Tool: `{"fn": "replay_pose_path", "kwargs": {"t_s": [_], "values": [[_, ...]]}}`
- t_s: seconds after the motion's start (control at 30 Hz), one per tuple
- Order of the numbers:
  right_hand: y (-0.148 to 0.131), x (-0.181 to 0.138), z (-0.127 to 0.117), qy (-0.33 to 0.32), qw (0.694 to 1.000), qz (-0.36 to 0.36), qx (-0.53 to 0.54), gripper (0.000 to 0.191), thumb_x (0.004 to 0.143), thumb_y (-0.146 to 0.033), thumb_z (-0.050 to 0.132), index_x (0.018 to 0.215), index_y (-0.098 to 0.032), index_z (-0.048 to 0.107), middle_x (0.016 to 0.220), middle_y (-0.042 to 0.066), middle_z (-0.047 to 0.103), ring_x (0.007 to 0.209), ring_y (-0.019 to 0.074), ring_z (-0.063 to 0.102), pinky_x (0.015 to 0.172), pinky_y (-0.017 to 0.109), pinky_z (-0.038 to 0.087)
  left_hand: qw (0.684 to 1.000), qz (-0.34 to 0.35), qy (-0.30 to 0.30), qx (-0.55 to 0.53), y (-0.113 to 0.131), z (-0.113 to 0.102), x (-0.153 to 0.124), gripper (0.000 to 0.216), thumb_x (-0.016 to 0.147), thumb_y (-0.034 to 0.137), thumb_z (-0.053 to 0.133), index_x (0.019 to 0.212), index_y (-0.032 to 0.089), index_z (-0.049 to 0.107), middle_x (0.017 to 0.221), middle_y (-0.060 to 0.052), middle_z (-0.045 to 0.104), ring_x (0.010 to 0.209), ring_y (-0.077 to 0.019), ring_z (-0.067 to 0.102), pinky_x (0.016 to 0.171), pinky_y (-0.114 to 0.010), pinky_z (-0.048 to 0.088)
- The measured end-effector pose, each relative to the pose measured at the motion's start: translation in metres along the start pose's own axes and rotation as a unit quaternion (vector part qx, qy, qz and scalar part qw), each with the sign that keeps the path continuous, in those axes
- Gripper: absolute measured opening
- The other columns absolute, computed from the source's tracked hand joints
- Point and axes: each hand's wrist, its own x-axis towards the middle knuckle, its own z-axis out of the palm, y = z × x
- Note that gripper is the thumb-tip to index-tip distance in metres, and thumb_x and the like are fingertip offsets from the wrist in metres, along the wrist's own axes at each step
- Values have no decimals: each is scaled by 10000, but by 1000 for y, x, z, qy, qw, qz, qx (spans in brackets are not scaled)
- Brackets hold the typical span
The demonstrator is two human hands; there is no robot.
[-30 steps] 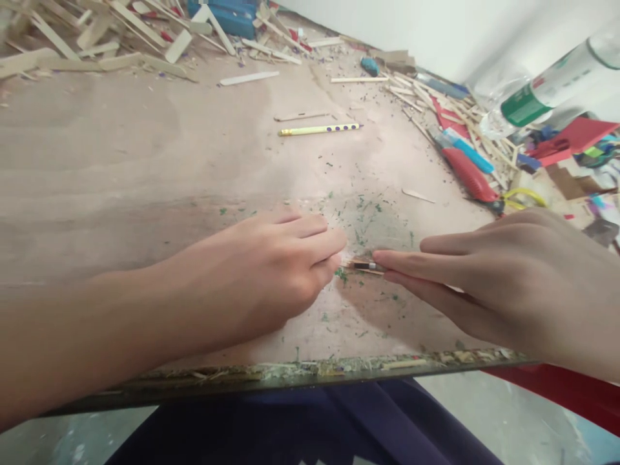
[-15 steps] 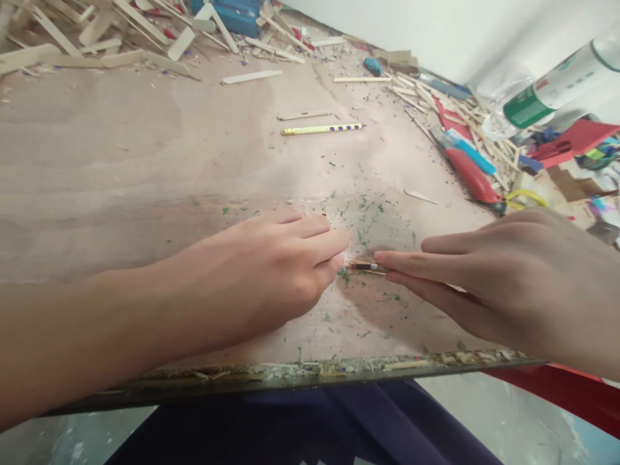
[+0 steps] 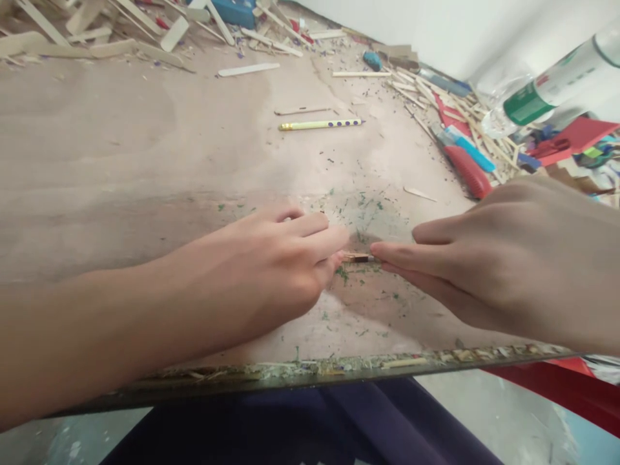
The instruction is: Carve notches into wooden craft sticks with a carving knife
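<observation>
My left hand (image 3: pixel 271 271) lies low on the board (image 3: pixel 121 161), knuckles up, fingers curled in, and its fingertips (image 3: pixel 334 258) pinch one end of a small stick (image 3: pixel 357 258). My right hand (image 3: pixel 489 258) comes in from the other side, fingers long and pressed together, tips closed on the stick's other end. So both hands grip the same little piece, which sits between them just over the board near its front edge; only a short dark stretch of it shows between my fingertips. I can't tell whether it touches the wood. Green flecks (image 3: pixel 361 210) are scattered all around that spot. Farther back a yellow pencil (image 3: pixel 320 124) with purple dots lies flat, well apart from my hands. Off to the right, a red cutter (image 3: pixel 467 171) rests beside a heap of thin sticks (image 3: pixel 436 97), and a clear bottle (image 3: pixel 547 90) with a green label lies tilted by the wall. More flat sticks (image 3: pixel 97 39) pile up at the far left.
</observation>
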Motion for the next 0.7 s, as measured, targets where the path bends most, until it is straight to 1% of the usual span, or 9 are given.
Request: {"fn": "replay_pose_path", "kwargs": {"t_s": [0.1, 0.17, 0.2, 0.27, 0.37, 0.47, 0.53, 0.6, 0.7], "values": [[-1, 8, -8, -21, 995, -84, -55, 332, 945, -60, 562, 971, -217, 853, 597, -20, 434, 489, 182, 275, 567, 415, 173, 1000, -2, -3, -4, 0, -1, 1, 364, 944, -32, 605, 1109, 150, 873, 990, -69, 668, 911, -296, 627, 858, -485, 490], [-1, 12, -10, -26, 993, -90, -70, 296, 913, -40, 564, 842, -230, 779, 589, -15, 413, 513, 170, 228, 585, 417, 161, 1000, 2, -5, -12, -2, -3, 3, 327, 877, -26, 617, 1001, 168, 849, 979, -75, 665, 880, -295, 620, 818, -486, 488], [-1, 13, -11, -28, 993, -91, -73, 294, 902, -32, 563, 824, -228, 767, 586, -13, 404, 523, 169, 212, 593, 419, 154, 1000, 7, -6, -21, -3, -3, 3, 313, 851, -26, 616, 949, 178, 832, 966, -77, 661, 865, -292, 620, 799, -483, 487], [0, 13, -10, -27, 993, -93, -72, 311, 896, -19, 563, 876, -212, 806, 584, -15, 389, 534, 171, 193, 604, 424, 144, 999, 16, -5, -43, -5, -4, 4, 312, 812, -27, 611, 907, 190, 814, 949, -76, 657, 852, -288, 624, 779, -477, 491], [3, 10, -8, -33, 994, -90, -44, 348, 964, -23, 574, 1028, -202, 865, 603, -15, 437, 538, 175, 227, 601, 439, 167, 998, 15, 5, -57, -6, -2, 4, 329, 792, -9, 625, 935, 197, 837, 1021, -95, 706, 909, -295, 657, 818, -485, 517], [7, 5, -5, -20, 996, -86, -13, 367, 1079, -46, 524, 1087, -192, 860, 640, -9, 513, 523, 172, 296, 579, 449, 200, 999, 10, -4, -48, -3, 0, 2, 236, 800, 32, 682, 840, 230, 804, 1045, -101, 705, 945, -305, 653, 857, -503, 522], [8, 1, -2, -6, 997, -80, 5, 413, 1137, -54, 476, 1103, -192, 864, 642, -14, 517, 510, 169, 326, 555, 446, 209, 999, 4, 0, -40, 0, 1, 1, 218, 802, 43, 699, 847, 231, 800, 1015, -90, 674, 948, -305, 639, 853, -502, 513], [9, -3, 0, -1, 997, -69, 18, 478, 1185, -55, 430, 1100, -210, 874, 626, -21, 504, 515, 164, 339, 539, 438, 226, 999, -2, 7, -37, 1, 2, 0, 250, 821, 48, 685, 941, 215, 827, 1033, -88, 679, 974, -304, 642, 855, -498, 510], [8, -8, 4, 22, 996, -86, -1, 531, 1238, -76, 386, 1054, -211, 866, 622, -25, 509, 542, 160, 349, 545, 419, 281, 999, 0, 6, -48, 0, 3, -1, 256, 890, 48, 649, 995, 202, 824, 1073, -90, 703, 993, -298, 652, 865, -496, 509]]}}
